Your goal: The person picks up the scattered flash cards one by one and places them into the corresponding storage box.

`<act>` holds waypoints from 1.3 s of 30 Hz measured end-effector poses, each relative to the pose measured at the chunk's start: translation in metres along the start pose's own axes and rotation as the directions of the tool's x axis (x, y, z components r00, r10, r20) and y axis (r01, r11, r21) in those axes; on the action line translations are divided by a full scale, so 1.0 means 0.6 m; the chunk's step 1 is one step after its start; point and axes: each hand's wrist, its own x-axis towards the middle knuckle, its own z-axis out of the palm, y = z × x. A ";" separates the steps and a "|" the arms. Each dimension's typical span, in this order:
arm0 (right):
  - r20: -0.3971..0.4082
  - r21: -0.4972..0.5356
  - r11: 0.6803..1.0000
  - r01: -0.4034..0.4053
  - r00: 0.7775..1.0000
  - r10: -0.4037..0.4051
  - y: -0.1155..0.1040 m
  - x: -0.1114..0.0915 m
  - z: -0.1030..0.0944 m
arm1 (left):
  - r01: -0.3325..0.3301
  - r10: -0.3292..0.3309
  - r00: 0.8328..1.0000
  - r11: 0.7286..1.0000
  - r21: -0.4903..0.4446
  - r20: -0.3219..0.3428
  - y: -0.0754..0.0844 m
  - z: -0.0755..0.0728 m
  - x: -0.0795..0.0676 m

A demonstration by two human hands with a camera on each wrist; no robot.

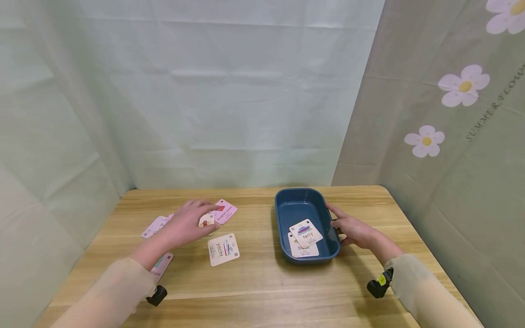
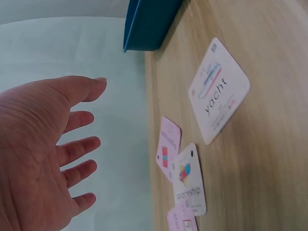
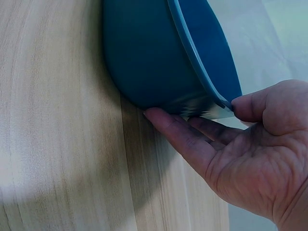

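The desk (image 1: 262, 291) bears a blue bin (image 1: 299, 207), its wall held by the right grip (image 1: 354, 230). The left grip (image 1: 190, 221), relaxed and empty, hovers near the spaceship card (image 2: 190, 178) and yacht card (image 1: 223, 249); in the bin, the ferry card (image 1: 305, 233) overlaps the boat card (image 1: 306, 252).

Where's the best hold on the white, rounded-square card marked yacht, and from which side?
Likely best: pinch the middles of two opposite edges, coming from above. The white yacht card lies flat on the light-brown wood-grain table, thin, with all four edges uncovered.
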 end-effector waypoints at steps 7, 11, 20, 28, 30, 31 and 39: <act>0.002 -0.001 1.000 0.003 1.000 -0.003 0.002 0.000 0.000 | 0.037 -0.037 0.999 0.999 0.027 0.024 -0.013 0.021 -0.009; 0.000 -0.008 1.000 0.001 1.000 -0.001 0.003 0.001 0.000 | 0.045 -0.046 0.999 0.999 0.030 0.029 -0.015 0.036 -0.013; 0.003 -0.010 1.000 0.003 1.000 -0.003 0.005 0.003 -0.002 | 0.046 -0.048 0.998 0.998 0.038 0.034 -0.014 0.061 -0.022; 0.010 -0.008 1.000 0.002 1.000 -0.002 0.004 0.002 -0.001 | 0.061 -0.065 0.995 0.996 0.058 0.074 -0.008 0.080 -0.028; 0.011 -0.007 1.000 0.004 1.000 -0.004 0.002 0.001 -0.001 | 0.063 -0.068 0.994 0.996 0.057 0.080 -0.007 0.086 -0.028; 0.011 -0.004 1.000 0.004 1.000 -0.004 0.002 0.001 -0.001 | 0.068 -0.073 0.994 0.996 0.058 0.082 -0.006 0.088 -0.028; 0.019 0.005 1.000 0.005 1.000 -0.005 0.000 -0.001 0.000 | 0.074 -0.083 0.989 0.994 0.079 0.119 0.001 0.111 -0.024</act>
